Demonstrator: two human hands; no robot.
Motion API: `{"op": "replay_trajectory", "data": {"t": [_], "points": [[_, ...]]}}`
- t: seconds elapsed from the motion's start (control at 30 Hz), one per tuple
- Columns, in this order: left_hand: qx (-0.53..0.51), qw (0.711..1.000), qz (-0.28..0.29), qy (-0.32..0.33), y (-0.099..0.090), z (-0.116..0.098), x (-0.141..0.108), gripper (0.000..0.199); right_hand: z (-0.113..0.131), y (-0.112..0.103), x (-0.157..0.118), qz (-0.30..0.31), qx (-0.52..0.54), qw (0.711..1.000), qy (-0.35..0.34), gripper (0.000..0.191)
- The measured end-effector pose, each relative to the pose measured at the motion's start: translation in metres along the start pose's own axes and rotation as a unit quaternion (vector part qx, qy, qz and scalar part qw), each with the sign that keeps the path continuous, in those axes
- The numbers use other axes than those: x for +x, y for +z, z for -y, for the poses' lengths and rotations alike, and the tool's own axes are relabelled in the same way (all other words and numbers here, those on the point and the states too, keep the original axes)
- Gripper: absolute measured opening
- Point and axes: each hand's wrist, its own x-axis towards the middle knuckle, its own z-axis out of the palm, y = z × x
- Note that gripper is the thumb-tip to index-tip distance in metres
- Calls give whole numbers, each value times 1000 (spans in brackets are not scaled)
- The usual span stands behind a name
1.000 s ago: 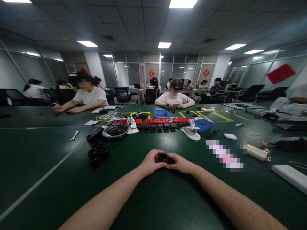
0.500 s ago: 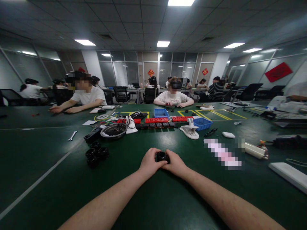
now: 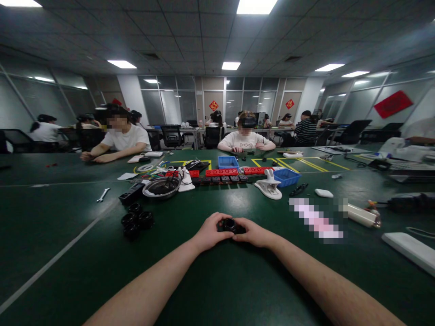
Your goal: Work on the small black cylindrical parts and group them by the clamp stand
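Holding a glossy, hollow black cylinder [image 3: 230, 224]: left hand [image 3: 212, 231]; right hand [image 3: 254, 232].

The right grip [image 3: 254, 232] has apparently shifted outward around the black cylindrical part [image 3: 230, 224].

Bare forearms [image 3: 152, 276] angled inward; left hand [image 3: 212, 231] and right hand [image 3: 254, 232] curled, thumbs [image 3: 226, 235] close together.
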Motion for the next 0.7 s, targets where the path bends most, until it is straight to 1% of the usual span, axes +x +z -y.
{"op": "replay_trajectory", "data": {"t": [0.27,0.43,0.5,0.57,0.63,0.7], "points": [[4,1000,-3,-5,0,-4,-1,41,0,1,0,-9,-7,1000,4,35],[9,1000,-10,-6,1,-4,-1,40,-3,2,0,-31,-36,999,10,33],[14,1000,-18,-13,3,-5,-2,39,-5,4,1,-49,-53,997,24,33],[25,999,-38,-26,7,-5,-2,38,-9,9,2,-82,-80,992,51,34],[42,996,-66,-39,10,-6,-3,37,-11,14,5,-124,-120,982,76,35],[60,993,-86,-48,12,-6,-3,37,-12,19,6,-152,-158,972,89,34]]}}
